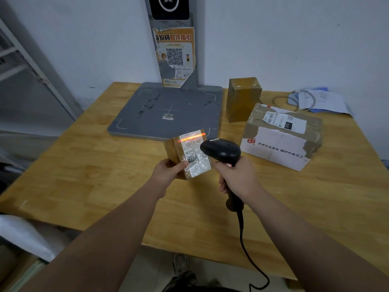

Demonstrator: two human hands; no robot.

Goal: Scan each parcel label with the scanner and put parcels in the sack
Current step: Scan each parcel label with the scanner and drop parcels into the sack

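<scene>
My left hand (168, 171) holds a small brown parcel (187, 152) above the wooden table (84, 165), tilted so its taped white label faces up. My right hand (237, 175) grips the handle of a black corded scanner (221, 148) just right of the parcel. An orange-red scan line falls across the top edge of the label. On the table at the right lies a larger white and brown parcel (282, 135) with its label on top. Behind it stands a tall brown taped parcel (242, 98). The white edge at the lower left may be the sack (23, 234).
A grey flat platform (168, 108) with a post and a torn QR poster (174, 55) sits at the back of the table. Papers and a cable (315, 100) lie at the far right. Metal shelving (21, 66) stands at the left. The scanner cord hangs over the front edge.
</scene>
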